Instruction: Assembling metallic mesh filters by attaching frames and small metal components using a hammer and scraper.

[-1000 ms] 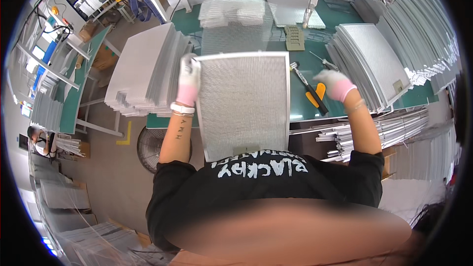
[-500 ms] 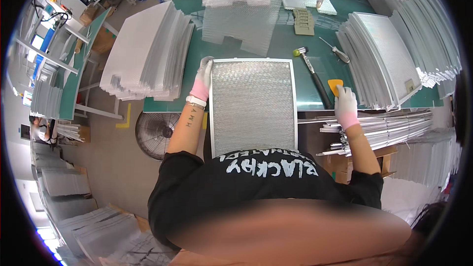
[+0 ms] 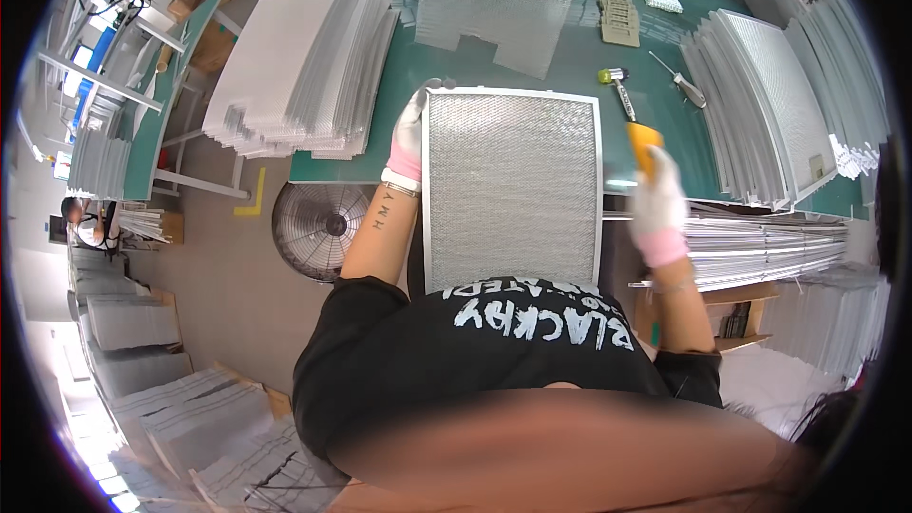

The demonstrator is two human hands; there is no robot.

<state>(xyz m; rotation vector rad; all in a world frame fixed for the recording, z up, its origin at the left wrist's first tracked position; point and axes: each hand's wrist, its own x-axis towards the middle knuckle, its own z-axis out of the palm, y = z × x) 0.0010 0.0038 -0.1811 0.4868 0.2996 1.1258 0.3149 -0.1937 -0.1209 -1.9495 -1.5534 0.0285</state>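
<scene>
A framed metal mesh filter panel [image 3: 511,185] with a thin light rim stands in front of me, its lower end against my black shirt. My left hand [image 3: 410,133], in a white and pink glove, is closed on the panel's upper left edge. To the right of the panel, my right hand [image 3: 660,204], gloved alike and slightly blurred, grips a yellow scraper-like tool [image 3: 646,145]. This tool is apart from the panel and covers part of a hammer [image 3: 622,95] lying on the green table [image 3: 560,71]. The hammer's head is yellow-green and black.
A screwdriver [image 3: 679,81] and a beige slotted piece [image 3: 619,21] lie beyond the hammer. Stacks of mesh panels stand at left [image 3: 294,66] and right [image 3: 760,104]. Loose mesh sheets [image 3: 494,0] lie at the back. A floor fan [image 3: 325,228] stands left; frame strips [image 3: 750,247] lie below the table's right side.
My right hand has lifted the yellow tool and turned it more upright, nearer the panel. The left hand keeps its hold on the panel. The whole view has shifted slightly.
</scene>
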